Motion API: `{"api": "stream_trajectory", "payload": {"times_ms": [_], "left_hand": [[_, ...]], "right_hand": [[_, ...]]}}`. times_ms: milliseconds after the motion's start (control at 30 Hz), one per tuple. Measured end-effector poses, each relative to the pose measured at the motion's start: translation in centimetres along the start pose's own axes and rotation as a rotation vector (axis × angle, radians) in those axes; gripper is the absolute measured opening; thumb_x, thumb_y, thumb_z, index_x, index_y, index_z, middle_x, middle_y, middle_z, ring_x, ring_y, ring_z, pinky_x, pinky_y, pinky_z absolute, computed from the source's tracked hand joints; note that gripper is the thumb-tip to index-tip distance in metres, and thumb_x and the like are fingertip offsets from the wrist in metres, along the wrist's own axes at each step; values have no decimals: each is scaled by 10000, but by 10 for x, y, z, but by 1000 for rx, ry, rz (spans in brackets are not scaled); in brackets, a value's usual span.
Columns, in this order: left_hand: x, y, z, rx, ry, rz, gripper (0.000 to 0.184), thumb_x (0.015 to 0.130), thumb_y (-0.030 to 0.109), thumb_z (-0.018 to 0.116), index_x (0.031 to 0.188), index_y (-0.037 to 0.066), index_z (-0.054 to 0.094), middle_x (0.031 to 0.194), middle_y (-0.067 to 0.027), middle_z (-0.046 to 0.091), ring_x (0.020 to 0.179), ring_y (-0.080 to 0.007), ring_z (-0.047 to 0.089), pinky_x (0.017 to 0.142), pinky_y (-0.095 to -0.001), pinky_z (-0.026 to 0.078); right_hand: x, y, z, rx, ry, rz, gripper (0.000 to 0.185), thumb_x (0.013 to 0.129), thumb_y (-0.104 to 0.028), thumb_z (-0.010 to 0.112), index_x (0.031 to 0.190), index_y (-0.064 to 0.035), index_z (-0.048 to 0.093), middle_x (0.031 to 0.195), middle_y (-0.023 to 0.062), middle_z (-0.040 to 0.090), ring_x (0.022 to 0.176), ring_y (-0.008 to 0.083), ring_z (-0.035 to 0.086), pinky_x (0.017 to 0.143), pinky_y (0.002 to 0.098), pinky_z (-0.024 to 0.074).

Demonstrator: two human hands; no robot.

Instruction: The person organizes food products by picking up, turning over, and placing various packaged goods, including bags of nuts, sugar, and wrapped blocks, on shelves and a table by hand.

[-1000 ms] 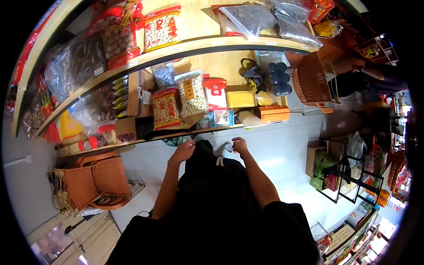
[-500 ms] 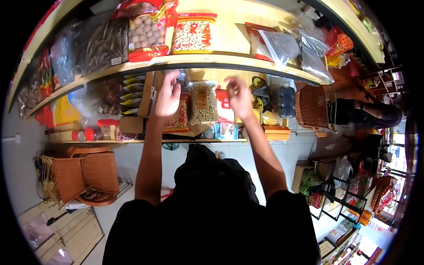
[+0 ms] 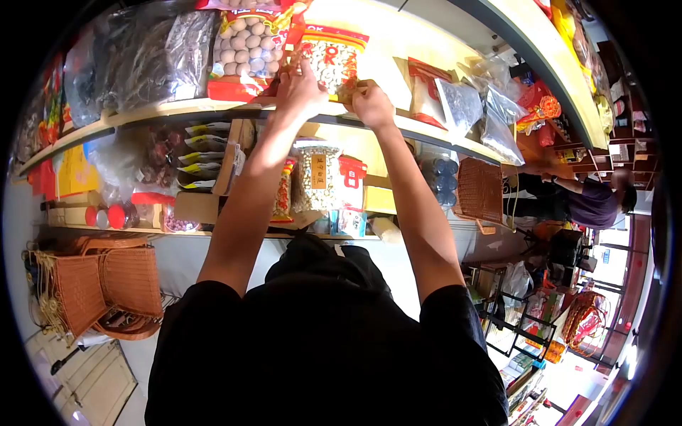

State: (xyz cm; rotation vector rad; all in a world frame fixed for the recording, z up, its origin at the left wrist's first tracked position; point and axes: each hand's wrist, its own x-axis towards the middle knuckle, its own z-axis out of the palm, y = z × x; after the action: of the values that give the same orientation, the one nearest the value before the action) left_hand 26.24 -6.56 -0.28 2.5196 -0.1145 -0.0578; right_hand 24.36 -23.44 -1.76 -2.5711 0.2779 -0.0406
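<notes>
On the upper shelf, a red-and-yellow bag of pale nuts (image 3: 332, 60) stands with its clear front towards me. My left hand (image 3: 300, 91) is at its lower left edge, the fingers stretched up against the bag. At the lower right corner, my right hand (image 3: 373, 105) has its fingers curled closed on the bag's edge; the fingertips are partly hidden. Just left of my left hand is a red bag of round brown nuts (image 3: 249, 48). Below my forearms, on the lower shelf, a clear bag of pale kernels (image 3: 316, 174) stands beside a red-and-white packet (image 3: 352, 181).
The upper shelf's front edge (image 3: 170, 112) runs beneath my wrists. Dark goods in clear bags (image 3: 153, 60) fill its left side; flat packets (image 3: 458, 103) lie at right. Wicker baskets (image 3: 117, 284) stand on the floor at left. Another person (image 3: 597, 202) is at far right.
Both hands have moved up from in front of the lower shelf to the upper shelf and now touch the bag of pale nuts. The view has shifted, and the other person appears more upright.
</notes>
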Motion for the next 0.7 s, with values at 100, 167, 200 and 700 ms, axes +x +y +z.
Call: {"api": "stream_trajectory", "payload": {"times_ms": [100,167,200,700], "left_hand": [[8,-6,9,15,74,31,691,837,215,601,1382,-22,249,1322,-263,467,1186,-376,493,999,-457,411],[6,-11,13,-130,116,101,666,835,166,608,1383,-18,278,1301,-252,493,1156,-336,524,967,-422,431],[6,-13,13,-280,167,157,645,832,118,615,1383,-14,306,1280,-242,520,1127,-296,555,935,-386,452],[-129,-51,-14,-1479,-391,-222,532,865,202,577,1345,49,409,1065,-22,566,919,-133,565,766,-274,473]], "right_hand": [[20,17,9,475,-190,96,444,814,-319,592,1136,-15,571,904,129,693,869,234,675,802,334,483],[13,8,4,601,-177,114,460,824,-338,609,1132,2,569,878,104,691,775,195,675,775,315,485],[9,2,-1,542,-121,106,451,832,-332,616,1128,5,568,878,115,689,752,191,670,749,309,490],[-167,8,-13,617,328,-626,420,799,-127,720,1159,-19,534,725,53,494,601,136,451,529,270,384]]}}
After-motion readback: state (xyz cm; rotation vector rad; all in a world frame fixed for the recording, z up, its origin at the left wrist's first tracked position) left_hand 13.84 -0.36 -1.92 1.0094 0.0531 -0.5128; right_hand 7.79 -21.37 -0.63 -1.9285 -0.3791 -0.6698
